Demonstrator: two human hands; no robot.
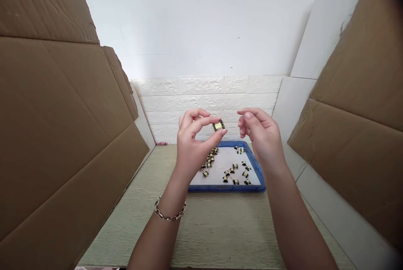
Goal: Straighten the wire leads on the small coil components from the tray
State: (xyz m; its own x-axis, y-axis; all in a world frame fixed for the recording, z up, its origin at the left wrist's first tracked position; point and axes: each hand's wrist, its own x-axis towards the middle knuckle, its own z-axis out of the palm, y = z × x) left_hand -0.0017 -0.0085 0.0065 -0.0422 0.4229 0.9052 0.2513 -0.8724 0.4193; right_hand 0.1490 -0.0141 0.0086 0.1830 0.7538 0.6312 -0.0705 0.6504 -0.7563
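Between the thumb and index finger of my left hand (197, 137) is a small black and yellow coil part (218, 126), held up above the tray. To the right of it, my right hand (262, 133) is raised with its fingers curled and thumb near the index finger; whether it pinches something thin cannot be made out. Below both hands lies a blue tray (220, 188) with a white bottom. Several similar parts are in it, clustered at the left and scattered at the right, such as one coil part (235, 166) near the middle.
The tray stands on a pale green tabletop (220, 228). Cardboard panels rise at the left (63, 114) and right (355, 106). A small red object (161, 143) lies by the back left edge, in front of a white brick-patterned wall (201, 86).
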